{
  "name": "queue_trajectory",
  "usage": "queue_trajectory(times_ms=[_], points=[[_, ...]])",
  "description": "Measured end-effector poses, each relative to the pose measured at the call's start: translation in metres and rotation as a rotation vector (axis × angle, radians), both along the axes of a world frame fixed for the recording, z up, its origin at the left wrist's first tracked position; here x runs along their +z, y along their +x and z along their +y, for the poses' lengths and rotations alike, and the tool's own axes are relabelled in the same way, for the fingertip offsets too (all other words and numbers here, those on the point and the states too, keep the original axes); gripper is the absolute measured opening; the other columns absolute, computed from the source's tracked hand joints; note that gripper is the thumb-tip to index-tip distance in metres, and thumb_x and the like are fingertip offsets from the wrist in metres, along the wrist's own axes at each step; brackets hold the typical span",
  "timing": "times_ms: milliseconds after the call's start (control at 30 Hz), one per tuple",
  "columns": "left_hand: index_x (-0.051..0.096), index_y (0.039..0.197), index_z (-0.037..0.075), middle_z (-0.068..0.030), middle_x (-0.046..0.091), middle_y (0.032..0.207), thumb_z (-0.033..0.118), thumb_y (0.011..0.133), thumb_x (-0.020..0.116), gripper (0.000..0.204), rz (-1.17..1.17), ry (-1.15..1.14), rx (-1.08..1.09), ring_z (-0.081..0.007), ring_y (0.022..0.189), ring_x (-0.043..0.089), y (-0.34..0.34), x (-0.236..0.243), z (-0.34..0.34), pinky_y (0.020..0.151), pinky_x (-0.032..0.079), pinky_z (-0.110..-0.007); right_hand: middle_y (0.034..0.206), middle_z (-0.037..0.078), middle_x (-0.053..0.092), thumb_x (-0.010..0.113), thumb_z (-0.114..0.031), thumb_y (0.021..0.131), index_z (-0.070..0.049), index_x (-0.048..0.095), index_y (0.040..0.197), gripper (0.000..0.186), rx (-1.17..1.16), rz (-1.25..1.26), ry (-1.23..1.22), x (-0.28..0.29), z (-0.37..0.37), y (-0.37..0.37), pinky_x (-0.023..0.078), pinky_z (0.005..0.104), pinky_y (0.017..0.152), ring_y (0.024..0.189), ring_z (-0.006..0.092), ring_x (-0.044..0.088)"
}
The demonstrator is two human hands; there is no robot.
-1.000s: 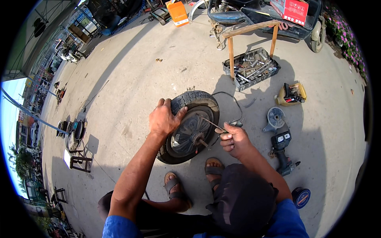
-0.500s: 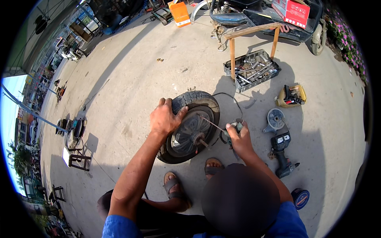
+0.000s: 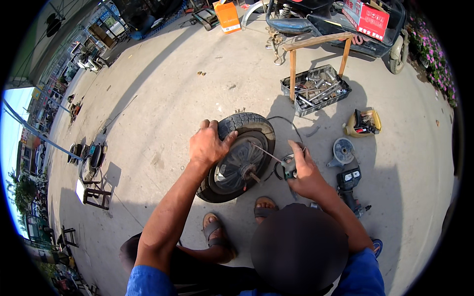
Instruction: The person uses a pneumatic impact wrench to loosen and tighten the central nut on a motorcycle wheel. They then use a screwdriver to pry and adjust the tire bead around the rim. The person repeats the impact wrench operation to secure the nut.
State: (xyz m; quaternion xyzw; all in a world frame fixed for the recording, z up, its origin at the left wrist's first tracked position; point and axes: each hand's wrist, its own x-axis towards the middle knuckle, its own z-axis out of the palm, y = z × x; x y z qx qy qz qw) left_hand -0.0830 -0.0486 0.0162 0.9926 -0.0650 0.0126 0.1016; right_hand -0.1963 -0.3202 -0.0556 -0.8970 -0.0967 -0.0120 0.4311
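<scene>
A small wheel (image 3: 240, 160) with a worn black tyre stands tilted on the ground before my feet, a stub axle sticking out of its hub. My left hand (image 3: 210, 144) grips the top of the tyre, thumb over its near sidewall. To the right of the wheel, my right hand (image 3: 307, 173) is wrapped round a small grey-green tool (image 3: 289, 166). From that tool a long thin rod (image 3: 267, 153) reaches to the wheel's face; whether its tip touches is too small to tell. A dark cord or hose (image 3: 291, 123) curves behind.
Beyond the wheel, a black crate (image 3: 323, 105) of metal tools has a wooden handle frame (image 3: 318, 41). On the right lie a cut yellow container (image 3: 352, 126), a round grey metal part (image 3: 343, 151) and a black power tool (image 3: 349, 185). A vehicle (image 3: 373, 47) stands at the back right.
My right hand has turned and lifted its fingers on the tool, with the rod still pointing at the wheel. My left hand keeps its grip on the tyre. The view has shifted slightly.
</scene>
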Motion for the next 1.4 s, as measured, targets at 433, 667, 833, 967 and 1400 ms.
queue_trajectory(times_ms=[433,667,833,967,1400], points=[[0.063,0.118,-0.005,-0.0229,0.064,0.115,0.054,0.090,0.066,0.065,0.031,0.001,0.009,-0.0413,0.102,0.067,0.001,0.001,-0.001,0.089,0.054,-0.048,0.089,0.012,0.070,0.073,-0.025,0.085,-0.002,0.067,0.120,0.043,0.210,-0.426,-0.591,0.011,0.013,0.015,0.044,0.0479,0.101,0.099,0.0288,0.066],[0.064,0.118,-0.004,-0.0228,0.063,0.115,0.056,0.090,0.065,0.066,0.026,-0.003,0.011,-0.0410,0.102,0.067,0.004,0.000,-0.002,0.090,0.054,-0.048,0.085,0.015,0.072,0.070,-0.030,0.089,-0.005,0.067,0.122,0.041,0.193,-0.255,-0.390,0.003,0.012,0.022,0.051,0.0481,0.075,0.082,0.0352,0.068],[0.064,0.118,-0.004,-0.0224,0.063,0.116,0.057,0.090,0.065,0.067,0.037,0.009,0.015,-0.0409,0.102,0.067,0.006,0.000,-0.002,0.090,0.054,-0.049,0.085,0.019,0.072,0.074,-0.029,0.088,-0.002,0.072,0.115,0.038,0.042,0.026,-0.049,0.010,0.021,0.021,0.053,0.0444,0.072,0.079,0.0381,0.070],[0.064,0.117,-0.004,-0.0222,0.064,0.115,0.057,0.090,0.065,0.067,0.050,0.016,0.014,-0.0408,0.101,0.067,0.007,0.002,-0.006,0.089,0.054,-0.049,0.077,0.019,0.070,0.073,-0.032,0.087,-0.006,0.075,0.111,0.036,-0.042,0.000,0.145,-0.009,0.023,0.019,0.053,0.0455,0.070,0.077,0.0400,0.069],[0.064,0.115,-0.004,-0.0229,0.064,0.114,0.057,0.090,0.065,0.065,0.034,0.038,0.016,-0.0413,0.100,0.067,0.011,-0.002,-0.007,0.088,0.054,-0.049,0.085,0.017,0.071,0.069,-0.016,0.088,-0.003,0.071,0.110,0.025,0.085,-0.338,-0.026,-0.006,0.004,0.014,0.052,0.0480,0.069,0.077,0.0393,0.066]])
